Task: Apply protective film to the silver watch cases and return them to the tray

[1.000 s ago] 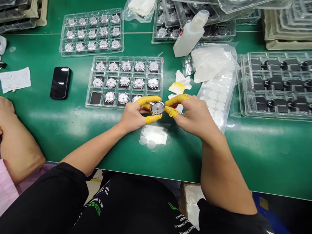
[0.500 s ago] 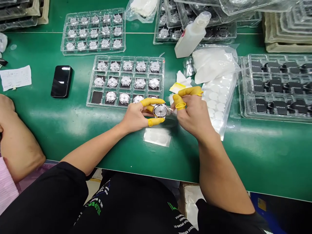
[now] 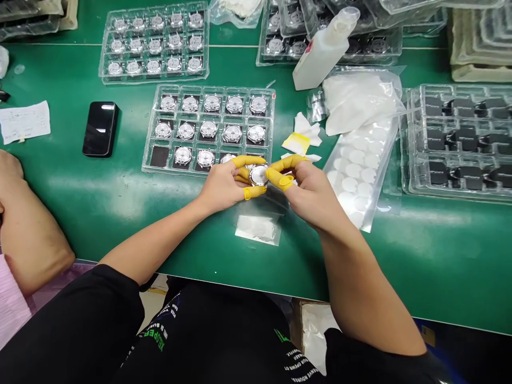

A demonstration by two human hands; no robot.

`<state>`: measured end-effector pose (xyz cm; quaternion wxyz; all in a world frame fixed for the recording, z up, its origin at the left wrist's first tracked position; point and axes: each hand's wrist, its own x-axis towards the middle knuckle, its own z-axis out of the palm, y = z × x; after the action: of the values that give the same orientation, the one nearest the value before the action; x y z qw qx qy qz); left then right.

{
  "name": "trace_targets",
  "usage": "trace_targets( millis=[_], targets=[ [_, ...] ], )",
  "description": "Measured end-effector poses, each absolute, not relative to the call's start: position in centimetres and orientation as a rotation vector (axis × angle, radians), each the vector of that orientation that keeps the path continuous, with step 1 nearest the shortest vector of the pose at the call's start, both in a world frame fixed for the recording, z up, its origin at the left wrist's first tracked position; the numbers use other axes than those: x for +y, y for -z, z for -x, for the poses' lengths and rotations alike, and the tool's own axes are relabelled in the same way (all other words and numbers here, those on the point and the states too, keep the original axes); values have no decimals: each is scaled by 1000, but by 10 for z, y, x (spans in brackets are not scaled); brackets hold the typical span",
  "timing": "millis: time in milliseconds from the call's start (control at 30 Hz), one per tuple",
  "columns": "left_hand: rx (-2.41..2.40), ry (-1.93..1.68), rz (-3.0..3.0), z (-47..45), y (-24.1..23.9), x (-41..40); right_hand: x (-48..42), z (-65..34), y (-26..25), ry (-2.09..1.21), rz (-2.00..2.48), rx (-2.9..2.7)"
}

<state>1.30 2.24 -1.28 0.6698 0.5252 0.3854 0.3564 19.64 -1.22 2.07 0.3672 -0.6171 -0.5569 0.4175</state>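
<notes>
My left hand (image 3: 222, 188), with yellow finger cots on its fingertips, grips a silver watch head (image 3: 258, 174), its back turned up. At the watch's right edge, my right hand (image 3: 310, 188) is pinched closed, its yellow-capped thumb and index finger against the back. A bit of white shows under the right fingers; what they pinch is hidden. Just behind the hands lies a clear tray (image 3: 146, 160) of watch heads in rows, its front-left pocket showing a bare black pad. A small clear film sheet (image 3: 256, 229) lies in front of the hands.
Behind are another watch tray (image 3: 104, 74) and a tilted white bottle (image 3: 320, 58). To the right lie a sheet of round white stickers (image 3: 354, 176), crumpled white paper (image 3: 306, 128) and a tray of black parts (image 3: 412, 184). Left are a black phone (image 3: 100, 129) and another person's arm (image 3: 32, 224).
My right hand has moved left and down, bringing its fingers from beside the watch onto its back. My left hand still holds the watch. The view has shifted slightly.
</notes>
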Motion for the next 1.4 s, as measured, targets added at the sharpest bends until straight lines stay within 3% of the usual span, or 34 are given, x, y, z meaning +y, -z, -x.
trace_targets(
  millis=[1400],
  targets=[
    [902, -784, -1215, -12, 11, 20, -12, -190, -21, -998, 1589, -1417]
  ],
)
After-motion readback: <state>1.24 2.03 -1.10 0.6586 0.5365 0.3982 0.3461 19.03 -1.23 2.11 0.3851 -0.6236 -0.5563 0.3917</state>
